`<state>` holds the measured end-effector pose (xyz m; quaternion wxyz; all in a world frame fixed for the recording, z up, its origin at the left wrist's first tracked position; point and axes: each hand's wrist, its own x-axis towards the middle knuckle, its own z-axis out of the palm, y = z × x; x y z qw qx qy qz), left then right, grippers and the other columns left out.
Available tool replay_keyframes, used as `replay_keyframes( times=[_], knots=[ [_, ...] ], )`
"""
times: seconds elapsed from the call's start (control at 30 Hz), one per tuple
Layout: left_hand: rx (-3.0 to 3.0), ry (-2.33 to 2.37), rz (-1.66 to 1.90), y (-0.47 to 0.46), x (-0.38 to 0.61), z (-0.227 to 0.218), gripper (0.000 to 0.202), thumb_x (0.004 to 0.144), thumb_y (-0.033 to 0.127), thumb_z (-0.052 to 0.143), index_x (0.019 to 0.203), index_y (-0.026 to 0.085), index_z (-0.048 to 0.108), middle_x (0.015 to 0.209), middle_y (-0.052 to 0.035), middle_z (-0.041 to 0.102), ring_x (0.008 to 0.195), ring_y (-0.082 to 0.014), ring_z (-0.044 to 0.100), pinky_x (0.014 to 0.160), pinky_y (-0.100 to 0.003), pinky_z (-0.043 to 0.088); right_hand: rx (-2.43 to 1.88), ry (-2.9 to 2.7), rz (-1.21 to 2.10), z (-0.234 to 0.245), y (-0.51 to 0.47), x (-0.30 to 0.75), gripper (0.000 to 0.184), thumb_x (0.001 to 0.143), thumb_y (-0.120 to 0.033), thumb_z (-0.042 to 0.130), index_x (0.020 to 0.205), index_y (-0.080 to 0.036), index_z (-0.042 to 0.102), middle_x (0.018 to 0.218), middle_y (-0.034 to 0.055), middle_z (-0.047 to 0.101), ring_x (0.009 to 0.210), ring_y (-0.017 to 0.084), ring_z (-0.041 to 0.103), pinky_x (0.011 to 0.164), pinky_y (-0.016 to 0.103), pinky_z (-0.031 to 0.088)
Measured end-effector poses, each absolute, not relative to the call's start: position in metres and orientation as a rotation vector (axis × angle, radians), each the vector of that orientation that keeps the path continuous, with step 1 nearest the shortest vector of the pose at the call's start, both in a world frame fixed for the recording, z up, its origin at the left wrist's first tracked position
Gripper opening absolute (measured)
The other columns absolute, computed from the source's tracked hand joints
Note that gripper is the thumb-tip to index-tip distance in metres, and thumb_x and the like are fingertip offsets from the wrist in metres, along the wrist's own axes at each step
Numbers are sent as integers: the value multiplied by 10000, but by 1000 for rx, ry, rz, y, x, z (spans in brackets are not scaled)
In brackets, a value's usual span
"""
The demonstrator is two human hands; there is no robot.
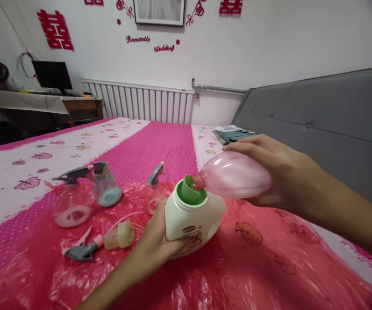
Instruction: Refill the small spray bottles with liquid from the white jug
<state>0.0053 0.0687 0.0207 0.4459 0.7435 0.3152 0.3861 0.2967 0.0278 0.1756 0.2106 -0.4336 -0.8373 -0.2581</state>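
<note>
My right hand (273, 172) grips a clear pink round bottle (234, 174), tipped on its side with its neck down in the green funnel-like mouth (190, 191) of a white jug (192, 215). My left hand (158, 239) wraps around the front of the white jug and steadies it on the red plastic sheet (253, 267). A loose spray head with a yellowish cap (100, 243) lies on the sheet just left of my left hand.
Three small spray bottles stand at the left: a pink one (71, 202), a blue one (105, 187), another pink one (153, 193). The bed has a pink and white cover (76, 146), a grey headboard (328, 120) at right, folded cloth (233, 134) near it.
</note>
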Motion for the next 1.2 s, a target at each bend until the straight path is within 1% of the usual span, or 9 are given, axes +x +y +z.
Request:
replay_keyframes(
  times=[0.1,0.2,0.37,0.47,0.6,0.7,0.87,1.03,1.2],
  knots=[
    [1845,769,950,69,5,19,757,843,273,826,1490,335,436,1410,-52,574,1277,-347,549,1159,-525,416,-1195,-2329,-744,176,28,297,682,814,-315,591,1477,-307,436,1364,33,530,1163,214,615,792,327,596],
    [1839,763,947,68,4,18,746,852,267,817,1489,344,436,1405,-45,575,1262,-339,557,1150,-517,427,-1208,-2330,-740,177,27,297,731,774,-282,648,1472,-309,434,1373,28,526,1162,214,617,788,317,594],
    [1843,762,960,66,4,23,780,829,261,824,1501,338,435,1433,-56,570,1297,-360,543,1165,-531,420,-1210,-2316,-777,177,26,296,787,728,-236,723,1459,-308,441,1361,32,535,1164,228,618,806,319,585],
    [1834,775,968,65,6,28,766,819,263,821,1490,323,454,1424,-66,587,1295,-374,548,1163,-546,425,-1233,-2326,-770,177,24,294,850,698,-199,778,1464,-311,425,1365,38,529,1160,226,620,816,305,581],
    [1831,764,959,65,7,30,745,828,266,817,1480,326,462,1416,-62,597,1282,-367,560,1157,-545,436,-1247,-2313,-791,178,23,292,859,682,-167,769,1459,-310,431,1369,33,528,1169,227,617,815,305,578],
    [1828,767,960,65,7,29,739,833,264,814,1480,319,462,1415,-67,597,1284,-369,560,1159,-548,436,-1231,-2309,-815,178,23,293,832,697,-184,760,1458,-306,444,1370,32,534,1166,234,620,817,318,579],
    [1833,779,964,65,7,29,747,821,273,826,1476,319,469,1402,-62,601,1275,-370,566,1155,-538,438,-1239,-2313,-820,178,24,295,813,710,-201,745,1457,-309,444,1374,23,534,1157,233,624,766,303,570],
    [1829,795,942,65,6,28,714,827,290,822,1453,312,478,1344,-56,614,1218,-353,585,1103,-516,471,-1246,-2297,-845,177,23,294,858,674,-178,751,1462,-315,440,1379,11,533,1165,230,623,744,291,566],
    [1822,794,934,65,6,27,700,827,288,817,1441,311,481,1316,-53,619,1203,-348,589,1098,-515,470,-1284,-2281,-856,177,22,293,877,659,-168,781,1451,-324,438,1378,7,530,1157,229,627,713,283,563]
  ],
)
